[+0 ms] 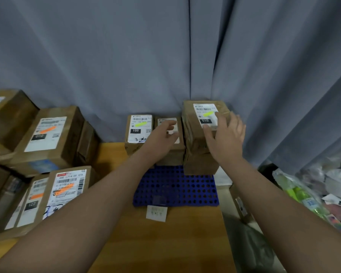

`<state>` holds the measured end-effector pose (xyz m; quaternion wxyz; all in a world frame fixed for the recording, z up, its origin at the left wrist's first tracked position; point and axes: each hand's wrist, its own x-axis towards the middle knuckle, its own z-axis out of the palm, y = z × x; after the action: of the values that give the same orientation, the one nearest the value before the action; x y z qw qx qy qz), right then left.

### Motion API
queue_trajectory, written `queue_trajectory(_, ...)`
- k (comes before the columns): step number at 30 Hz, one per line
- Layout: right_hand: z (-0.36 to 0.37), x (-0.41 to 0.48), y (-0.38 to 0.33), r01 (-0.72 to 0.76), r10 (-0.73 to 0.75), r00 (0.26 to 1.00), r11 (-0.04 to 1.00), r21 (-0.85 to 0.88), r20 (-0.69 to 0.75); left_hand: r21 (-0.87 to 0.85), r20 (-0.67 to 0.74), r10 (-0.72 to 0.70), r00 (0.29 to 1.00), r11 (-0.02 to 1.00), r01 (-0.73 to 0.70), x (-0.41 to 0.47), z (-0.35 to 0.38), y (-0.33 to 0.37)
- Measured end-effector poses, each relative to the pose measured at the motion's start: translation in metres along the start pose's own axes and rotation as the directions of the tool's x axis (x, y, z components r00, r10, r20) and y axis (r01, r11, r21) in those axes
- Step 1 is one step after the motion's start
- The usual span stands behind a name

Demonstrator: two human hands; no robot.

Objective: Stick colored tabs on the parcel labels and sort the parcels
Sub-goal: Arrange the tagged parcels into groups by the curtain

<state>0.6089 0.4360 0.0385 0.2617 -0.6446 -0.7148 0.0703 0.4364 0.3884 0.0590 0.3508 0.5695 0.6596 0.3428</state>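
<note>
While both bare arms reach forward, the right hand [225,133] lies spread on the tall cardboard parcel [202,138] at the back right, fingers loose on its label [205,115], nothing clenched. That label carries a yellow-green tab [207,114] and its long axis runs away from the camera. The left hand [162,133] hovers open over a lower parcel [170,152]. Both parcels stand on a blue perforated mat [175,190] on a wooden table [156,243], against a grey curtain [126,56]. Orange-tabbed parcels [47,134] are stacked left.

Grey-blue curtains [126,56] hang in folds behind a wooden table [165,243].
</note>
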Motion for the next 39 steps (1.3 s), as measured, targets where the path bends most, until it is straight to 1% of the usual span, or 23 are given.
queue_trajectory(4,0.004,-0.014,-0.046,0.183,-0.18,0.983,0.978,0.102,-0.042,0.012,-0.113,0.014,0.994,1.0,-0.012,-0.029,-0.034,-0.01)
queue_trajectory(6,0.012,-0.022,-0.075,0.26,-0.26,0.965,0.953,0.159,-0.021,0.028,-0.164,0.009,0.986,1.0,-0.005,-0.047,-0.056,-0.018)
queue_trajectory(9,0.026,-0.039,-0.12,0.318,-0.345,0.937,0.91,0.265,0.06,0.055,-0.242,-0.009,0.97,0.998,0.023,-0.076,-0.092,-0.036)
queue_trajectory(12,0.042,-0.06,-0.164,0.342,-0.423,0.894,0.856,0.388,0.147,0.072,-0.317,-0.043,0.948,0.995,0.069,-0.104,-0.129,-0.058)
queue_trajectory(15,0.055,-0.082,-0.205,0.361,-0.481,0.854,0.822,0.44,0.197,0.054,-0.357,-0.068,0.932,0.994,0.093,-0.129,-0.162,-0.078)
queue_trajectory(20,0.066,-0.111,-0.272,0.365,-0.534,0.815,0.775,0.515,0.227,0.027,-0.402,-0.106,0.909,0.992,0.127,-0.162,-0.215,-0.111)
queue_trajectory(23,0.079,-0.125,-0.312,0.357,-0.546,0.807,0.756,0.548,0.227,0.027,-0.419,-0.118,0.9,0.989,0.143,-0.178,-0.248,-0.132)
queue_trajectory(26,0.094,-0.14,-0.351,0.356,-0.548,0.802,0.757,0.549,0.236,0.106,-0.451,-0.079,0.889,0.984,0.142,-0.191,-0.282,-0.155)
queue_trajectory(29,0.112,-0.155,-0.389,0.382,-0.578,0.785,0.733,0.562,0.22,0.189,-0.507,-0.04,0.861,0.969,0.157,-0.198,-0.321,-0.187)
queue_trajectory(32,0.129,-0.163,-0.423,0.386,-0.583,0.784,0.727,0.568,0.213,0.246,-0.557,-0.013,0.83,0.953,0.18,-0.201,-0.362,-0.22)
queue_trajectory(34,0.139,-0.164,-0.443,0.386,-0.577,0.789,0.733,0.56,0.212,0.267,-0.593,-0.02,0.805,0.938,0.22,-0.201,-0.386,-0.236)
queue_trajectory(35,0.144,-0.163,-0.451,0.395,-0.576,0.791,0.739,0.546,0.207,0.278,-0.612,-0.04,0.79,0.924,0.263,-0.2,-0.396,-0.242)
queue_trajectory(37,0.152,-0.16,-0.467,0.433,-0.58,0.796,0.745,0.507,0.174,0.306,-0.636,-0.103,0.764,0.876,0.374,-0.194,-0.414,-0.252)
queue_trajectory(39,0.158,-0.154,-0.481,0.48,-0.588,0.801,0.743,0.466,0.113,0.322,-0.616,-0.178,0.767,0.833,0.451,-0.181,-0.431,-0.265)
